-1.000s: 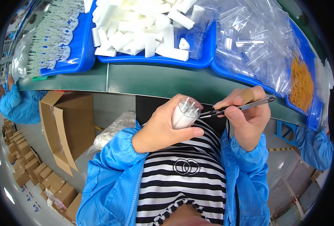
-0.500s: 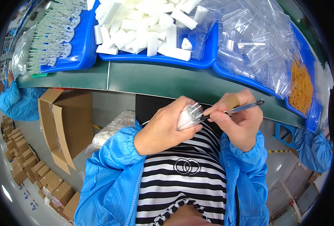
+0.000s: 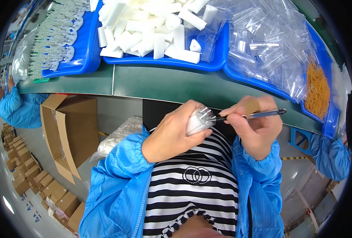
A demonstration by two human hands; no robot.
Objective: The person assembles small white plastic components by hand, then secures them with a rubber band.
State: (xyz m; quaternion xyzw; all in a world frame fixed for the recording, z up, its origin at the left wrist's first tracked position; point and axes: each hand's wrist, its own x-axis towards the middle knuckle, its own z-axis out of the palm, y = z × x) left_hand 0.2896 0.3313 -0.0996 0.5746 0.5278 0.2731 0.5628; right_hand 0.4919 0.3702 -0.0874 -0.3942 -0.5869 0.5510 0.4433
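Observation:
Below the table edge, my left hand [image 3: 172,133] is closed around a white cylindrical piece [image 3: 194,125], with clear plastic around its upper end. Its open end is tilted toward my right hand, and a few thin pale strips show there. My right hand [image 3: 259,129] pinches a slim, dark, pen-like tool [image 3: 267,113]. The tool's thin tip touches or sits just beside the rim of the piece; I cannot tell which. A tan band wraps one right finger.
Blue trays on the green table [image 3: 156,81] hold white foam-like pieces [image 3: 156,29], clear plastic sleeves [image 3: 263,47], orange rubber bands [image 3: 318,91] and syringe-like parts [image 3: 56,39]. A cardboard box [image 3: 78,127] stands at left. Blue-sleeved people [image 3: 21,107] are at both sides.
My right hand has moved slightly right, drawing the tool back so more of its thin tip shows. My left hand holds the white piece almost still.

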